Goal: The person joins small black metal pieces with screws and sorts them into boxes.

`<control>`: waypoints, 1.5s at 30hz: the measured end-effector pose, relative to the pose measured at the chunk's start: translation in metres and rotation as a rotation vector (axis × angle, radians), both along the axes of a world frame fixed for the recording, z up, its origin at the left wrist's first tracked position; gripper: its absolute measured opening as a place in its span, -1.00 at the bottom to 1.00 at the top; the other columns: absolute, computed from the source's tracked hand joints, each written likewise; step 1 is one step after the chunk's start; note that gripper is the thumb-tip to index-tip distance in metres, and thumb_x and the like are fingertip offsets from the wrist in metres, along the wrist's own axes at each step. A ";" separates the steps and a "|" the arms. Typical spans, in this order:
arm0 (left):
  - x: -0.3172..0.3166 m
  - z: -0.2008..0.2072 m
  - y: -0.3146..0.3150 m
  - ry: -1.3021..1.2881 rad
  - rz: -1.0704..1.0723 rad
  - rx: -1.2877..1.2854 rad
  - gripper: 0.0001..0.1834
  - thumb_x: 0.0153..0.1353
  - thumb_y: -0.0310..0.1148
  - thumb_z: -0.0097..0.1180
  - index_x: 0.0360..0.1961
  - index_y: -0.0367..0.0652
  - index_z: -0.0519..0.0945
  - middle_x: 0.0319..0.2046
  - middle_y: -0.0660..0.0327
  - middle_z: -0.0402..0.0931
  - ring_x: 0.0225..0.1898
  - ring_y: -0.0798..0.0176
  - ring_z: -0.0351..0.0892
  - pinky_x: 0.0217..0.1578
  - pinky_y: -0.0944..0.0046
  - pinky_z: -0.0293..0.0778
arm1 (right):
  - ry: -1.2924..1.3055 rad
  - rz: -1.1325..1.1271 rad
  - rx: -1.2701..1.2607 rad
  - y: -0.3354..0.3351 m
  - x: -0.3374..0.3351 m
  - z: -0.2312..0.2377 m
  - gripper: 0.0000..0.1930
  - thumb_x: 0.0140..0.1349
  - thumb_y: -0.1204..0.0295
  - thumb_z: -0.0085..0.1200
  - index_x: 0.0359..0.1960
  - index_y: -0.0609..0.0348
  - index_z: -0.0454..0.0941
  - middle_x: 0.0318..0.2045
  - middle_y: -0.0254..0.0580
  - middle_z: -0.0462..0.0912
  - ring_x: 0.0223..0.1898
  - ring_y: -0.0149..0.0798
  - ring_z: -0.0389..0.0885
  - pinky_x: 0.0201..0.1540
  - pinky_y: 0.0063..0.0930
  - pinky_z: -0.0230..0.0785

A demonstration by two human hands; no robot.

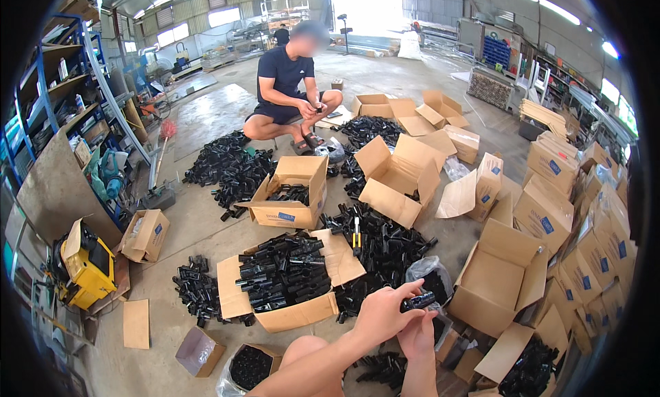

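A short black plastic tube-like part (pixel 418 301) is held up in front of me, low and right of centre. My left hand (pixel 382 316) is closed around its near end, fingers along the top. From below, my right hand (pixel 416 336) grips the same part with thumb and fingertips; some of its fingers are hidden. Beyond my hands spreads a pile of similar black parts (pixel 392 249), with a yellow-and-black hand tool (pixel 356 237) lying on it. Left of that, an open carton (pixel 295 314) is heaped with more black parts. Clear plastic bags (pixel 427 268) with small black pieces lie just past my hands.
A co-worker (pixel 289 87) sits low across from me, handling a small dark part. Open cartons (pixel 488 280) and stacked closed cartons (pixel 584 273) fill the right side. A small box of black pieces (pixel 275 361) stands near my leg. A yellow machine (pixel 89 273) and shelving (pixel 58 87) line the left.
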State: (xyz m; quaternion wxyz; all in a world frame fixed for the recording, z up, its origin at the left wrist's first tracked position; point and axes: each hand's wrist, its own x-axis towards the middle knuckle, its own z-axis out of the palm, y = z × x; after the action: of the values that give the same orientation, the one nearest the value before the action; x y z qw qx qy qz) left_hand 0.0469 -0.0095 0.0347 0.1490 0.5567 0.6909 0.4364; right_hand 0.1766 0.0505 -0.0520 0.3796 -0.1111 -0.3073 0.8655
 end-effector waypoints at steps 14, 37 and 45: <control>0.111 0.022 -0.022 -0.097 -0.404 0.199 -0.48 0.02 -0.54 0.44 0.08 -0.23 0.68 0.01 0.06 0.70 0.03 -0.01 0.67 0.07 0.12 0.53 | -0.874 -1.083 0.063 -0.090 0.323 0.101 -0.71 0.58 0.17 -0.02 0.05 0.12 0.55 -0.19 -0.25 0.73 -0.26 -0.37 0.71 -0.15 -0.47 0.57; 0.317 0.005 -0.088 1.273 -1.570 -0.162 -0.69 0.18 -0.26 0.20 -0.07 -0.08 0.71 -0.10 0.11 0.64 0.13 0.00 0.54 0.12 -0.26 0.35 | -1.203 -1.574 -0.388 -0.194 0.441 -0.116 -0.56 0.54 0.10 0.04 -0.50 0.03 0.36 -0.63 -0.56 0.28 -0.63 -0.64 0.19 -0.60 -0.62 0.03; 0.324 -0.012 -0.084 1.424 -1.218 -0.276 -0.44 0.25 -0.11 0.15 0.17 -0.26 0.65 0.09 -0.09 0.61 0.21 -0.17 0.49 0.22 -0.42 0.29 | -1.996 -1.482 -0.315 -0.202 0.476 -0.153 -0.49 0.54 0.04 -0.10 -0.25 0.29 0.66 -0.28 0.01 0.77 -0.21 0.02 0.72 -0.07 -0.15 0.48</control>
State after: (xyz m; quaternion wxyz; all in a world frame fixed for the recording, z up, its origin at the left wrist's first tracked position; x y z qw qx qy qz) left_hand 0.3714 -0.0937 0.0225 -0.0409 0.9345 0.2554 -0.2446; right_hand 0.6531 -0.1517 -0.2053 0.3592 -0.9076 -0.2173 0.0097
